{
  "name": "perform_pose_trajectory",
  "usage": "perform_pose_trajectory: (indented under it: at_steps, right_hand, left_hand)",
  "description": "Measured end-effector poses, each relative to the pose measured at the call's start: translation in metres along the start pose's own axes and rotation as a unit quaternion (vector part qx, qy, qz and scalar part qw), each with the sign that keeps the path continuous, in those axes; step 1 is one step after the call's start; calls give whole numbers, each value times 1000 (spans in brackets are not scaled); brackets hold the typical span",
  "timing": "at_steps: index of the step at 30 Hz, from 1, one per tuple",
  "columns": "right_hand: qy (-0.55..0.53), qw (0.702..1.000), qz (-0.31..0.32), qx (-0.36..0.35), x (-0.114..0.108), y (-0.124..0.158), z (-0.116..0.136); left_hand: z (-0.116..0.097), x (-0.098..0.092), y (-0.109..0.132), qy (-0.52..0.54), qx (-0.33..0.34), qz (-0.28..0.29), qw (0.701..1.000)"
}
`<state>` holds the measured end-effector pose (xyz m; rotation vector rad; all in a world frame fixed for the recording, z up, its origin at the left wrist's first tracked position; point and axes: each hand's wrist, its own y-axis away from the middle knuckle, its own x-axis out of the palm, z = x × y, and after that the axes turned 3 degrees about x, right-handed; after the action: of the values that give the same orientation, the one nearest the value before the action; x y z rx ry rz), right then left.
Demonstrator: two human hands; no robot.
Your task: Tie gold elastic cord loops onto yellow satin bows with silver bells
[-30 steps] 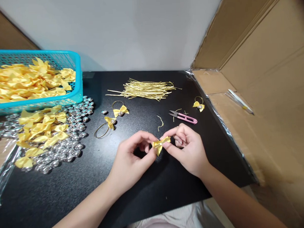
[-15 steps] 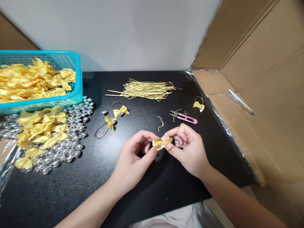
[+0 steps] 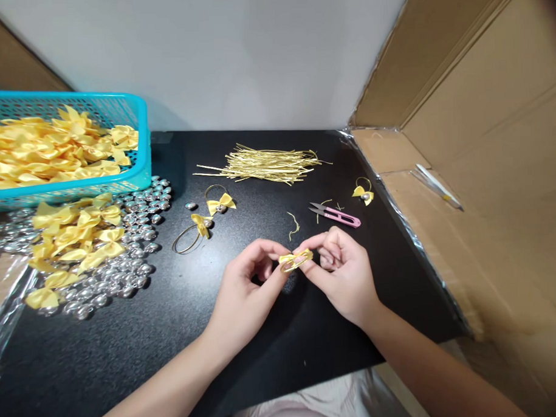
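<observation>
Turning edge-on since the frame a second ago, the yellow bow is now showing a gold tie along its near side, while both hands are staying almost where they were. The left hand is pinching one end of the bow between thumb and forefinger, and the right hand is gripping the other end the same way, its remaining fingers curling inward. Bow and hands are hovering over the black worktop. Just beyond the right hand, pink snips are lying near a curly gold scrap. Farther ahead of both hands, a bundle of gold ties is resting. Left of the left hand, silver beads are surrounding a heap of loose bows, with a blue basket of more bows standing behind.
</observation>
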<state>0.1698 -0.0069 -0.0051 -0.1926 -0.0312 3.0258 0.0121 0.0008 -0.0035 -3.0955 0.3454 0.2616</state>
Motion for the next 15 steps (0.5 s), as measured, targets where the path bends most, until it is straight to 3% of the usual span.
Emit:
perform_pose_trajectory:
  at_steps: [8, 15]
  right_hand:
    - [7, 1000, -10, 23, 2, 0, 0]
    - [9, 999, -23, 27, 3, -1, -1]
  left_hand:
    - [-4, -3, 0, -131, 91, -41, 986]
    - [0, -8, -1, -315, 226, -61, 920]
